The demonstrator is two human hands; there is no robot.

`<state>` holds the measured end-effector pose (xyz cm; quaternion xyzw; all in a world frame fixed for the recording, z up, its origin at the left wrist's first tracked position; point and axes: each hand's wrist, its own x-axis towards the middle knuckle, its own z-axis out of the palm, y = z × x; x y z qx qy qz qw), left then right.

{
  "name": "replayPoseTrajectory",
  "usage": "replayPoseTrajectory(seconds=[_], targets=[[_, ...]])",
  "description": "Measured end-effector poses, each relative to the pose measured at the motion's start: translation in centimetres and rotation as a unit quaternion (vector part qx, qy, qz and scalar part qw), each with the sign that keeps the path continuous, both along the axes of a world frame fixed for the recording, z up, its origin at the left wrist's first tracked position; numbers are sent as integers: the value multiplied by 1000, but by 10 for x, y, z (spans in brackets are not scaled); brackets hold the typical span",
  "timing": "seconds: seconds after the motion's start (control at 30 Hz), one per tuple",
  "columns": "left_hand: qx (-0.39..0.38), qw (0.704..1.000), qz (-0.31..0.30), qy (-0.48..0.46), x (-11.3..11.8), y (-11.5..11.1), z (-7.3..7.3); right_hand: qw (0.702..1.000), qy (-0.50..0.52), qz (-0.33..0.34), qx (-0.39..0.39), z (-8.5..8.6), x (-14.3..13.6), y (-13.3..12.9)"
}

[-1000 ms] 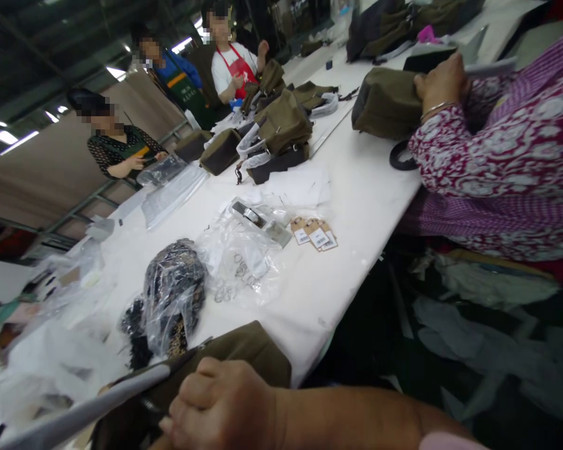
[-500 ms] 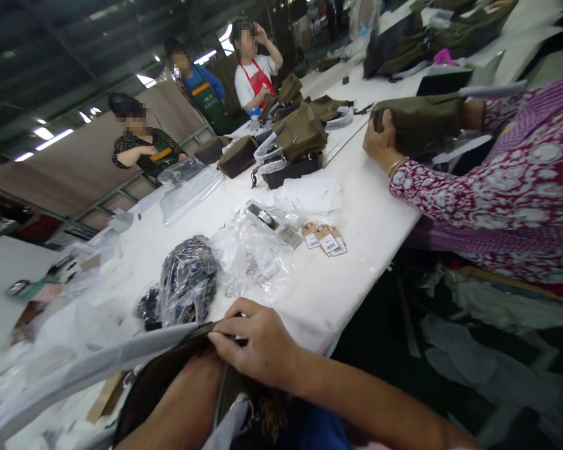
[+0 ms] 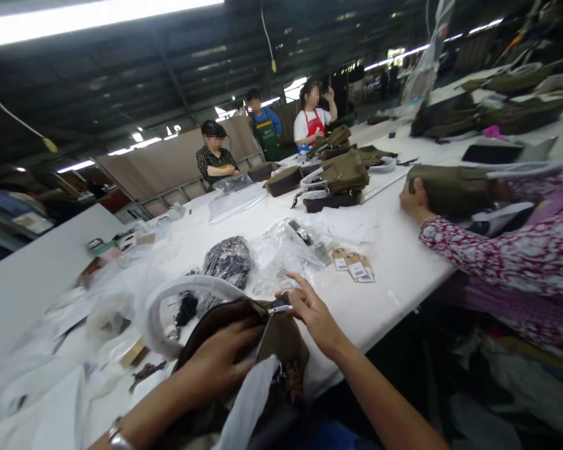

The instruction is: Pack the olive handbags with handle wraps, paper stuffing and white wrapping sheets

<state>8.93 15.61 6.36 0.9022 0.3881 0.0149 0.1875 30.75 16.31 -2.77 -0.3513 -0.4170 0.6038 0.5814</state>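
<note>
An olive-brown handbag (image 3: 286,350) with a dark lining lies in front of me with its top open. Its handles are wrapped in white padding; one handle (image 3: 187,284) arches up on the far side, the other hangs toward me. My left hand (image 3: 225,353) reaches into the bag's opening, fingers stretched and thumb apart, fingertips partly hidden inside. At the bag's right end, my right hand (image 3: 304,306) pinches the dark tab at the end of the opening between thumb and fingers. Beyond the bag sits a clear plastic bag of dark pieces (image 3: 228,259).
Paper hang tags (image 3: 356,265) and a metal tape dispenser (image 3: 304,234) lie on the white table (image 3: 394,250). Finished-looking olive bags (image 3: 342,172) are piled farther back. A co-worker's hand (image 3: 415,200) holds another bag at right. Several people stand behind; plastic wrapping (image 3: 112,312) covers the left side.
The view has tilted up and shifted left. My right hand has loosened its curled grip to a pinch at the bag's end, with a finger raised; the left hand shows more in the opening.
</note>
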Motion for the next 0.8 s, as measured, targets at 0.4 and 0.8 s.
replayPoseTrajectory(seconds=[0.4,0.8], targets=[[185,980,-49,61,64,1,24,999,19,-39,-21,8,-16,-9],[250,932,-255,64,23,6,26,991,-97,-83,37,22,-24,-8]])
